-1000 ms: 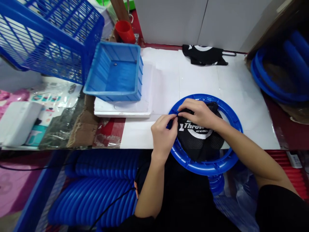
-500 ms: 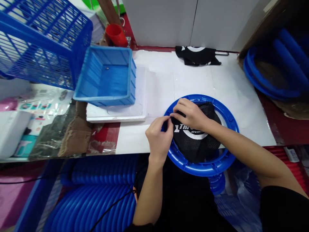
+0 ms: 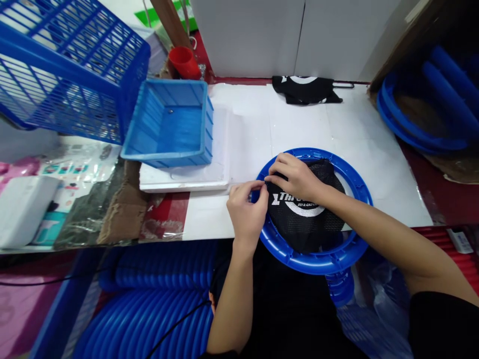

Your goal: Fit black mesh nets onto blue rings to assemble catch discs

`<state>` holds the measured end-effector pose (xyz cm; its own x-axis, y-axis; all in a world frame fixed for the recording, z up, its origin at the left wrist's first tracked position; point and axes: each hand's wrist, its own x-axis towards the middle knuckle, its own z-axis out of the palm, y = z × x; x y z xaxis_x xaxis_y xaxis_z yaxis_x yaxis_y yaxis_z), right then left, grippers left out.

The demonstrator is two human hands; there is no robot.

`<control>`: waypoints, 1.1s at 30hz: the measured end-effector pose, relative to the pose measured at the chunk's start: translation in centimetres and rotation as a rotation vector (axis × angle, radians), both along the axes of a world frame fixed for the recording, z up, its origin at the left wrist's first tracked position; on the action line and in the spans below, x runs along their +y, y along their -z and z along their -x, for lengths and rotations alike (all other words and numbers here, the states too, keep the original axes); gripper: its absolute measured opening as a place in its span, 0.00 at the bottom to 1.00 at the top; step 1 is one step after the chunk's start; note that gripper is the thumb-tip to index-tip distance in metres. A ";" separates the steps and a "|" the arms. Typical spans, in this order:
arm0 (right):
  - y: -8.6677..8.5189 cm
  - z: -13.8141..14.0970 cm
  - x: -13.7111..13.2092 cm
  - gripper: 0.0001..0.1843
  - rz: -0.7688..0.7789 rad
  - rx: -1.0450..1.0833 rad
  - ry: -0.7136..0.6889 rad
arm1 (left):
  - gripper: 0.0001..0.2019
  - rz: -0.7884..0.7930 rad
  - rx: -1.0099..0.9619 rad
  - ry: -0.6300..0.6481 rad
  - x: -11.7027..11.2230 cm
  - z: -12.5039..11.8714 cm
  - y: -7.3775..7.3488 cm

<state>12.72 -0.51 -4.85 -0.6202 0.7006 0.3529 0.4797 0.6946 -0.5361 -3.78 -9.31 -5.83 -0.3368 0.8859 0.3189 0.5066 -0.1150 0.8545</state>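
A blue plastic ring (image 3: 310,262) with a ribbed handle (image 3: 340,286) lies at the table's front edge, partly overhanging it. Inside the ring is a black mesh net (image 3: 299,232) with white lettering. At the ring's upper left, my left hand (image 3: 249,207) pinches the net's edge between thumb and index finger. Right beside it, my right hand (image 3: 294,174) is closed in a pinch on the same edge, its wrist crossing over the net. The fingertips nearly meet, and the exact spot they grip is too small to make out.
A light blue bin (image 3: 168,127) stands on a white foam slab (image 3: 220,169) to the left, near a blue basket (image 3: 123,99) and a red cup (image 3: 184,62). Another black net (image 3: 309,89) lies at the back. Blue rings (image 3: 392,119) sit at right; stacked blue rings (image 3: 160,319) fill the space below.
Both hands stay pinched at the same place on the ring, with barely any finger movement. The whole view has shifted slightly, so the surroundings sit a little lower and further right.
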 end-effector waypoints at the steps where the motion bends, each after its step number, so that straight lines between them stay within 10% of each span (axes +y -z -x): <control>1: 0.0 0.0 0.0 0.10 -0.002 0.001 0.001 | 0.05 0.028 -0.019 0.012 0.2 0.1 -0.1; 11: -0.2 0.2 0.2 0.07 -0.024 -0.043 0.072 | 0.05 0.325 -0.080 0.209 2.8 2.3 -1.3; 20: -5.8 -5.2 -4.2 0.07 -0.291 -0.470 0.317 | 0.08 0.252 0.072 0.258 0.8 2.5 -2.2; 27: -3.2 -10.1 -12.2 0.13 -0.155 -0.581 0.525 | 0.15 0.266 0.245 0.265 -2.8 3.4 -3.3; 33: -2.5 -11.4 -8.8 0.08 0.069 -0.391 0.373 | 0.23 0.573 0.273 0.529 -6.4 4.2 -5.3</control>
<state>24.11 -9.32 -2.39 -0.4006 0.9117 0.0909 0.8598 0.4083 -0.3066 -7.96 -15.66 -0.52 0.1939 0.9559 -0.2207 0.7062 0.0201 0.7077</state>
